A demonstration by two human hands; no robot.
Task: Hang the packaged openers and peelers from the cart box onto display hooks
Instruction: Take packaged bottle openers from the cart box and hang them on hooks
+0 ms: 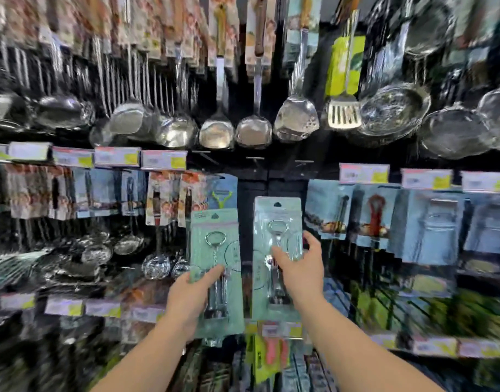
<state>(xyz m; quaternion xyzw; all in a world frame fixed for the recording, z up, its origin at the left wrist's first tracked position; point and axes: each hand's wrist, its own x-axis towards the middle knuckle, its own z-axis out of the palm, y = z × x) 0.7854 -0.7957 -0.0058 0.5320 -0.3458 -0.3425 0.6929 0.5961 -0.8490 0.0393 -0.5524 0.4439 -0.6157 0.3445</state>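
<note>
**Two opener packs up at the hooks, neither hung**

Left hand [190, 295] grips the left opener pack [216, 267]; right hand [299, 267] pinches the right opener pack [277, 250], raised below the bare hooks [255, 159]. Risk: motion blur, small hang hole, so the hook misses and the card tears or drops.

My left hand [190, 295] holds one packaged opener [217, 271] left of the second packaged opener [277, 257] in my right hand [299, 268]; both are before the display wall, below the hanging ladles [217, 128], with a packaged peeler [222, 193] behind the left one
</note>
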